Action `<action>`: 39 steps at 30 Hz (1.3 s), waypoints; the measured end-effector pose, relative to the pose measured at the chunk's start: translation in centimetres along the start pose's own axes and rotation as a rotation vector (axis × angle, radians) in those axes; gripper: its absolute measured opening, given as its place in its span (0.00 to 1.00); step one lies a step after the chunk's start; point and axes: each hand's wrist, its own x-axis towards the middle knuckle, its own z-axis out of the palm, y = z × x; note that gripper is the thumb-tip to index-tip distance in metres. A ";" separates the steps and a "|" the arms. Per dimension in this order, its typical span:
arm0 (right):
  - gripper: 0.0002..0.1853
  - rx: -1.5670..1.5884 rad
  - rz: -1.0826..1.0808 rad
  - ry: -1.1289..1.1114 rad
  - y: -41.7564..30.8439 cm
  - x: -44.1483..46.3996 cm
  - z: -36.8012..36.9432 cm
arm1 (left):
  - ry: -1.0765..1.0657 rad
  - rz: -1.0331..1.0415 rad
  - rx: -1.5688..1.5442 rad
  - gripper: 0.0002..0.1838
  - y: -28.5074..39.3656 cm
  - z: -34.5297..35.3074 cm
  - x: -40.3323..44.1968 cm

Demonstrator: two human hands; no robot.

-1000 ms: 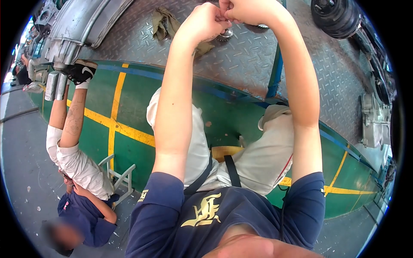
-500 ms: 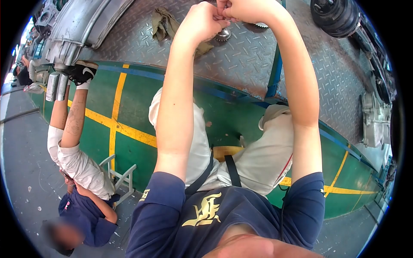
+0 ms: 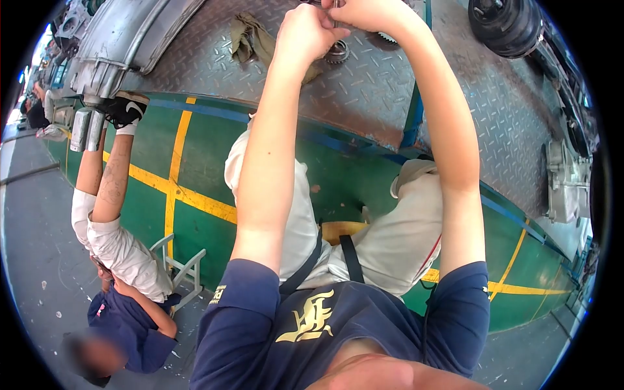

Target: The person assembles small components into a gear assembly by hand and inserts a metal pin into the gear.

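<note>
At the top edge of the head view, my left hand [image 3: 305, 31] is closed, its thumb stretched to the right and its fingertips partly hidden. My right hand [image 3: 364, 12] meets it with pinched fingers. A small metallic piece shows between them, too small and cut off to name. Just below my left thumb lies a metal gear ring [image 3: 337, 52] on the diamond-plate bench [image 3: 364, 91]. Part of a second toothed piece [image 3: 388, 37] shows under my right wrist. An olive cloth [image 3: 247, 38] lies left of my left hand, partly behind it.
A large metal housing [image 3: 123, 39] stands at the upper left. Black round parts [image 3: 506, 26] and a cast casing [image 3: 567, 182] are on the right. A co-worker [image 3: 130, 318] sits at the left beside a grey stool frame [image 3: 188, 270]. Green floor with yellow lines lies below.
Both hands have shifted slightly left, staying close together. More of the gear ring below my left thumb now shows.
</note>
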 end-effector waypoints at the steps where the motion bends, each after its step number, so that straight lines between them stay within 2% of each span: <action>1: 0.07 0.014 -0.006 0.030 0.1 0.1 0.3 | 0.012 0.002 0.006 0.16 -0.2 0.2 0.0; 5: 0.08 -0.036 0.086 0.117 -0.7 0.0 0.4 | 0.025 -0.019 -0.003 0.18 -0.4 0.5 0.2; 8: 0.08 -0.164 0.057 0.148 0.2 0.4 1.2 | 0.005 -0.064 -0.009 0.18 -0.2 0.5 0.1; 12: 0.07 -0.176 0.084 0.156 0.4 0.6 1.6 | -0.032 -0.087 -0.016 0.19 0.2 -0.1 -0.1; 14: 0.07 -0.154 0.061 0.117 0.4 1.0 1.7 | -0.056 -0.092 -0.088 0.16 -0.5 0.2 0.1; 17: 0.07 -0.087 -0.073 0.197 0.9 0.9 2.4 | -0.133 -0.099 -0.129 0.11 -2.1 0.6 0.4; 18: 0.08 -0.090 -0.054 0.176 0.9 1.0 2.5 | -0.165 -0.100 -0.132 0.10 -2.8 0.8 0.6; 21: 0.10 -0.088 -0.009 0.140 1.0 1.2 2.9 | -0.248 -0.175 -0.496 0.10 -4.7 1.7 1.3; 30: 0.10 -0.097 -0.106 0.182 1.0 1.1 4.2 | -0.183 -0.296 -0.509 0.08 -1.8 -0.5 -0.4; 33: 0.08 -0.098 -0.163 0.128 -0.5 1.0 3.8 | -0.092 -0.292 -0.552 0.10 -5.4 2.2 1.0; 35: 0.07 -0.126 -0.174 0.088 -1.6 0.5 3.5 | -0.119 -0.335 -0.670 0.09 -7.0 2.2 1.1; 39: 0.06 -0.165 -0.116 0.102 -2.8 -0.1 3.2 | -0.093 -0.375 -0.656 0.07 -5.8 1.4 0.5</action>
